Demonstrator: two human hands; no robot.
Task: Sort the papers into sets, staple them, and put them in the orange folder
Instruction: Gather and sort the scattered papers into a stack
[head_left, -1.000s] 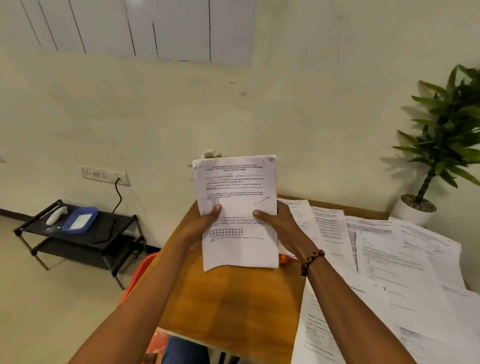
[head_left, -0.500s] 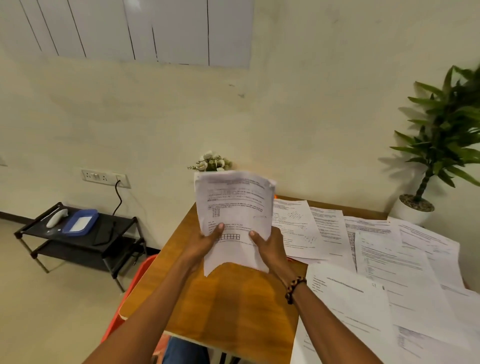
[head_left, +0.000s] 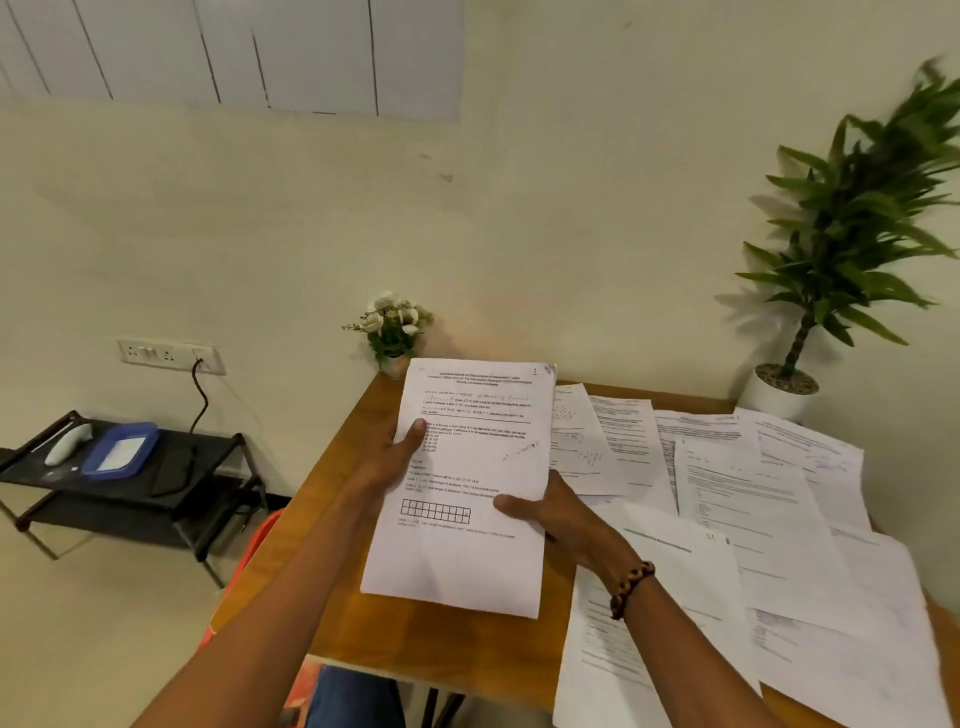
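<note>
Head camera, looking down over both forearms: nearest the viewer, the near edge of the wooden table (head_left: 332, 561) shows bare wood on its left part, and past its left edge a strip of something orange (head_left: 260, 551) shows, too little of it to tell what it is. Above that bare wood a stack of printed papers (head_left: 467, 493) is held up between both hands, its lower edge close over the tabletop. The left hand (head_left: 389, 462) grips the stack's left edge, thumb laid on the front page and fingers hidden behind. The right hand (head_left: 561, 519), with a beaded bracelet (head_left: 631, 587) at the wrist, grips the right edge lower down, thumb on the page near a printed grid.

To the right, loose sheets (head_left: 753, 519) overlap and cover the table from its near edge to the far one, some hanging past the near edge.

Farther back, a small pot of white flowers (head_left: 392, 327) stands at the table's far left corner against the wall, and a white pot holding a tall green plant (head_left: 779, 389) stands at the far right. Off to the left, across open floor, a low black rack (head_left: 130, 483) carries a blue tray (head_left: 122, 454) and a white handheld device (head_left: 67, 441) beside it, under a wall socket (head_left: 171, 356) with a cable plugged in.
</note>
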